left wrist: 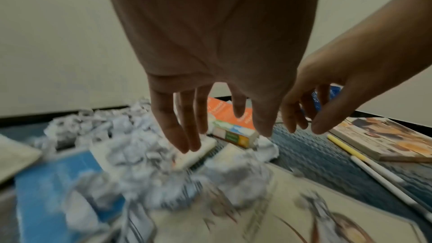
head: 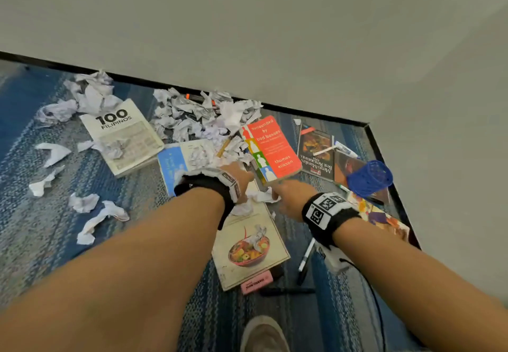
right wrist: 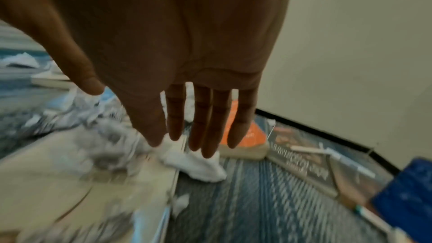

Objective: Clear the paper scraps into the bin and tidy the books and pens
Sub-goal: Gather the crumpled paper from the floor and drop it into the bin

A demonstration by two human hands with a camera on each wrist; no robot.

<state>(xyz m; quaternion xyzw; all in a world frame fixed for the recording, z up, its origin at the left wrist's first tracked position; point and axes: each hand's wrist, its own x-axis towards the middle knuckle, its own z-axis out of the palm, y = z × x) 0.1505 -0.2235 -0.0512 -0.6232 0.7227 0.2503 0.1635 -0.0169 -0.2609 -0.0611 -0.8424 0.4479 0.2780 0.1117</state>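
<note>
Crumpled paper scraps [head: 198, 120] lie heaped on the blue carpet by the wall, over and around several books. An orange paperback [head: 270, 148] lies just beyond both hands. My left hand [head: 239, 178] hovers with straight, spread fingers [left wrist: 184, 136] over scraps [left wrist: 149, 169] lying on a blue book [left wrist: 53, 191]. My right hand [head: 286, 195] reaches down beside it, fingers [right wrist: 205, 136] straight and empty above a white scrap [right wrist: 198, 165] at the edge of the cream cookbook [head: 247, 247]. Pens [head: 306, 255] lie on the carpet to the right.
A "100 Filipinos" book [head: 123, 137] lies at left with loose scraps [head: 90, 214] around it. A dark restaurant book [head: 316, 151], a blue mesh pen cup [head: 369, 177] and more books sit in the right corner. A pink eraser [head: 257, 281] and my shoe [head: 264, 335] are near.
</note>
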